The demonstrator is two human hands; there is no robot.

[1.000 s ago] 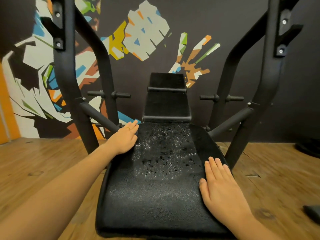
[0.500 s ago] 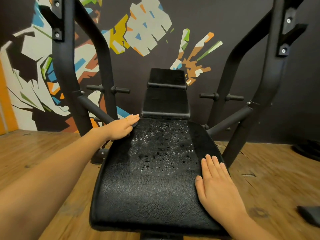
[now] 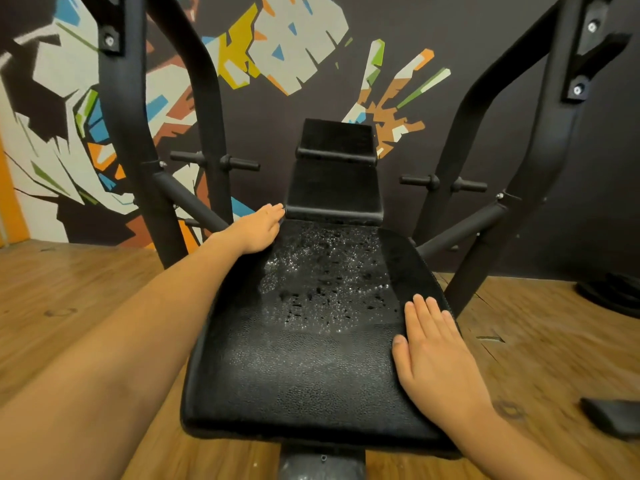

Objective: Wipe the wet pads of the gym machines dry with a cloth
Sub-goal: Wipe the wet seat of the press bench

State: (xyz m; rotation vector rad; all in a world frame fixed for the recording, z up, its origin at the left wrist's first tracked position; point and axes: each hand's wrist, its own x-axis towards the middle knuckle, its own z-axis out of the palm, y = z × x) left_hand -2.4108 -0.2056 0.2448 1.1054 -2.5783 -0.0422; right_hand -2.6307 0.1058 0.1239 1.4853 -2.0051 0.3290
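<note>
My left hand [image 3: 254,230] lies flat, fingers extended, holding nothing, at the upper-left corner of the wet seat pad [image 3: 311,358], frame centre. My right hand [image 3: 438,355] rests open-palmed on its right edge. Droplets [image 3: 322,289] cover the pad's upper middle.

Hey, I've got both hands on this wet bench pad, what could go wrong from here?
1. Neither the left hand nor the right hand shows a cloth, so rubbing would likely just smear the water droplets around.
2. The droplets sit mid seat pad; a palm sliding through them may slip.
3. The left fingertips sit by the gap under the back pad and might get pinched.
</note>
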